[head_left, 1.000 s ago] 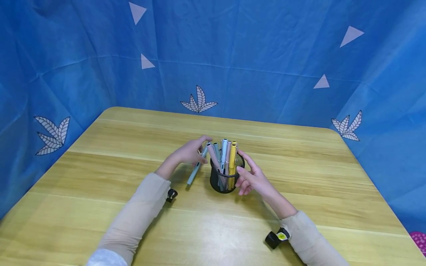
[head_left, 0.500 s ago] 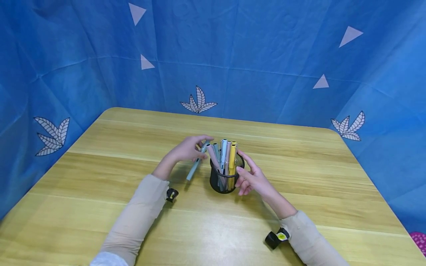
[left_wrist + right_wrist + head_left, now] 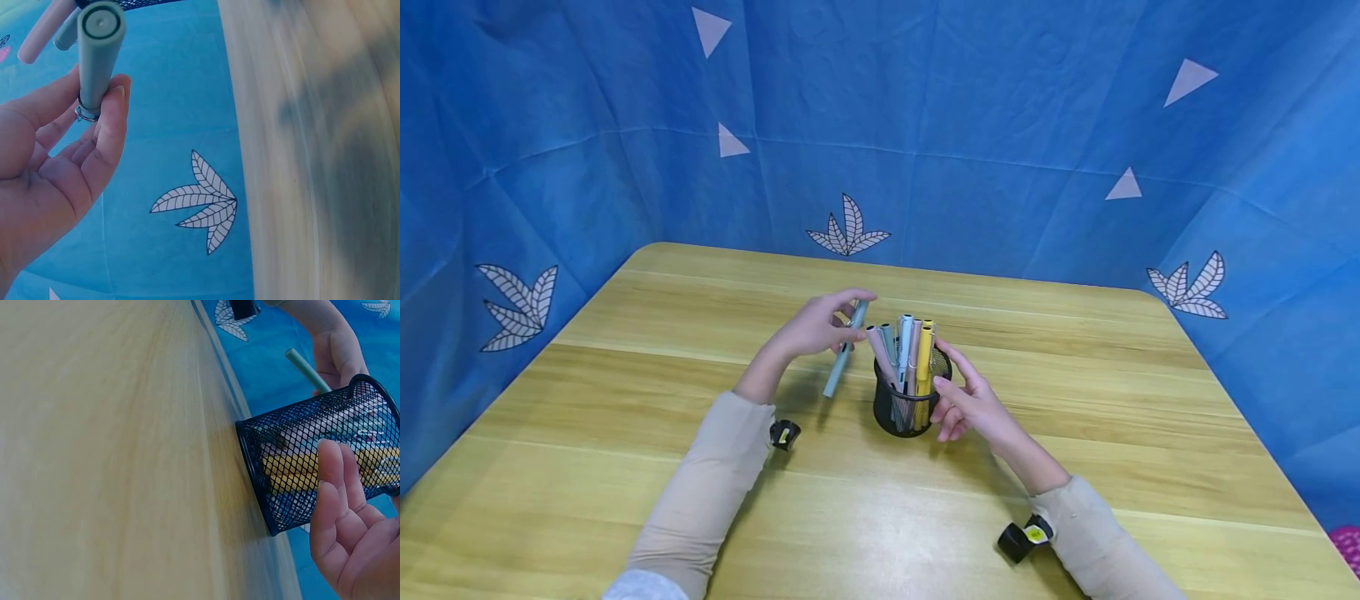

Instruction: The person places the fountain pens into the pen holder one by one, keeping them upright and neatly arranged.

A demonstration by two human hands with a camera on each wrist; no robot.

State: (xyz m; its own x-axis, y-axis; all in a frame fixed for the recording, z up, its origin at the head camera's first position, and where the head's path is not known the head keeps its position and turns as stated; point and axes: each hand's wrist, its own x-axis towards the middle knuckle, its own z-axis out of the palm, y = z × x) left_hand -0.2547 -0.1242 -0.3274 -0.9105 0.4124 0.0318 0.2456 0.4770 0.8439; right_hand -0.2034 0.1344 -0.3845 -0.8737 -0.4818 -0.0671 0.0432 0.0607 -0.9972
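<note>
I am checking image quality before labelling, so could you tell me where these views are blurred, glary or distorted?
Head view: sharp, evenly lit, with a pale sheen on the wooden table near the camera and wide-angle bowing at the edges. Left wrist view: the table is smeared by motion blur, while the grey-green pen stays crisp. Right wrist view: the near table is soft, the mesh pen holder sharp.

Holder (image 3: pixel 905 408) mid-table (image 3: pixel 1075 400), pens (image 3: pixel 910 350) inside, left hand (image 3: pixel 812 333) with pen (image 3: pixel 842 358) left, right hand (image 3: pixel 970 404) right

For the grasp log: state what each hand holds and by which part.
Left hand pinches the grey-blue pen near its upper end. Right hand rests against the mesh pen cup.
</note>
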